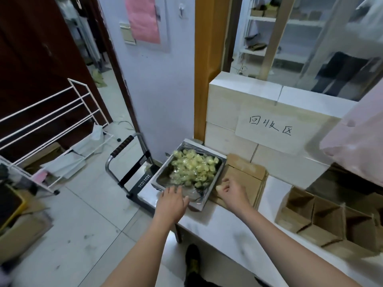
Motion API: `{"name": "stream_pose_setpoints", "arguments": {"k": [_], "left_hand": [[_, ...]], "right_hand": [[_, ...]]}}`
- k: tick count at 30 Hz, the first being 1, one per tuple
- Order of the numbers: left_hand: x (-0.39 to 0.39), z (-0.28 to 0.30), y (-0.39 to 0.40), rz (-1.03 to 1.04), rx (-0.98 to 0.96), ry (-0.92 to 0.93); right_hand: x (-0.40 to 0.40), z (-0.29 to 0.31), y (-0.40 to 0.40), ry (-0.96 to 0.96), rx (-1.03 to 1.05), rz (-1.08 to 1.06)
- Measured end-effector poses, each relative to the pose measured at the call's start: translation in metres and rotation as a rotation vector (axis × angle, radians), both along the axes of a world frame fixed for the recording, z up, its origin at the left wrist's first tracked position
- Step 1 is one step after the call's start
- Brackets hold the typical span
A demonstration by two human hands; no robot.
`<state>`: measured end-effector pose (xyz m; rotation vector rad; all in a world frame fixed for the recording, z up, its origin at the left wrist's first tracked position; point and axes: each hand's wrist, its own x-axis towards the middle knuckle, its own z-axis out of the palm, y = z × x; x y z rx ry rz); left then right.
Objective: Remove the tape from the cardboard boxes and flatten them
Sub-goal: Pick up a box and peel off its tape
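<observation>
A shiny steel tray (221, 165), rectangular with rounded corners, sits at the left end of the white, smooth counter (226, 222). It is heaped with crumpled, glossy wads of yellowish tape (194, 167). Just right of the tray, touching its side, lies a stack of flattened boxes (247, 179): brown cardboard, matte, flat panels with a fold line across the top one. Further right on the counter stand open boxes (323, 220), still in shape, their flaps up and their hollow insides dark.

The left hand (173, 200) reaches forward, palm down, fingers straight and spread, the tips at the tray's near rim; its grip is loose and holds nothing. The right hand (231, 190) hovers over the flattened stack beside the tray, fingers curled, pinching a small pale wad (218, 188) at the fingertips. Both forearms are bare and stretched out from the bottom edge.

Behind the counter rises a low wall of pale glossy tiles with a paper sign (269, 131), handwritten in black. A folded metal trolley (132, 164) with a padded handle stands on the tiled floor left of the counter.
</observation>
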<state>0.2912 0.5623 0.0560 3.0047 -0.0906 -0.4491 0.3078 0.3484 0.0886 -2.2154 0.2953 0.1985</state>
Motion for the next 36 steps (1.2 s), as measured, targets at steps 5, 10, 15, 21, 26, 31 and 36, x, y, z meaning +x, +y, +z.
{"name": "stream_pose_setpoints", "arguments": {"k": [5,10,15,21,26,31,36], "left_hand": [[0.053,-0.012,0.022,-0.006,0.023,0.023],[0.120,-0.009,0.033,-0.026,0.046,0.049],[0.178,-0.011,0.035,-0.040,0.041,0.062],[0.215,-0.015,0.046,0.006,0.038,0.081],[0.231,-0.030,0.060,0.013,0.048,0.106],[0.243,-0.047,0.068,0.004,0.044,0.146],[0.257,-0.060,0.074,-0.021,0.013,0.156]], "right_hand": [[0.062,-0.022,0.025,-0.007,0.032,-0.020],[0.124,-0.032,0.041,0.009,0.047,-0.034],[0.185,-0.044,0.044,0.002,0.003,-0.060],[0.234,-0.060,0.069,0.004,-0.044,0.073],[0.266,-0.079,0.106,-0.005,-0.160,0.227],[0.279,-0.097,0.130,-0.001,-0.303,0.340],[0.280,-0.110,0.138,0.081,-0.511,0.392]]}}
